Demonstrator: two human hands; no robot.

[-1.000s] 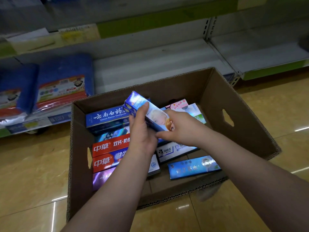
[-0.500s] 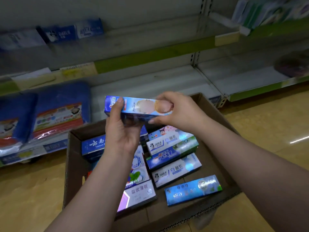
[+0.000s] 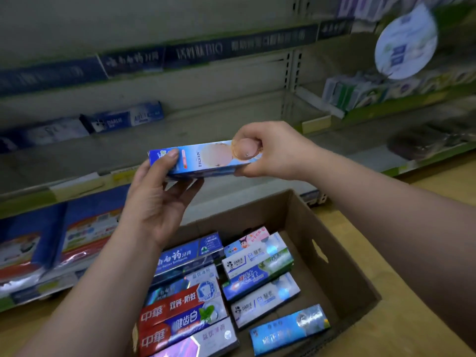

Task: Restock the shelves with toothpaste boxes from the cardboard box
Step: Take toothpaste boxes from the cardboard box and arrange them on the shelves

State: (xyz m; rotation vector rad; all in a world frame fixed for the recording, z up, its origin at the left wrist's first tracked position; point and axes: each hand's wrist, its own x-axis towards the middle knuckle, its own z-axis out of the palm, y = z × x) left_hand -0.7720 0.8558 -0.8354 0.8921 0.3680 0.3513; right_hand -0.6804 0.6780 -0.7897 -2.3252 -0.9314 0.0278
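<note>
Hands point(image 3: 159, 199) point(image 3: 270, 150) w/ toothpaste box point(image 3: 203, 159) aloft

Blue toothpaste box point(image 3: 203, 159), brown cardboard box point(image 3: 342, 276), green-edged shelves point(image 3: 386, 106)

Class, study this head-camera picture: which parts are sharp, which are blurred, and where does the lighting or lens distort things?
Head view: the blue toothpaste box held by both hands is fairly sharp, its "FROZEN" print readable; the shelf labels and round sign are smeared by motion; lighting is dim and greenish; the wide lens bends the shelves; a shiny box in the cardboard box shows glare.
</note>
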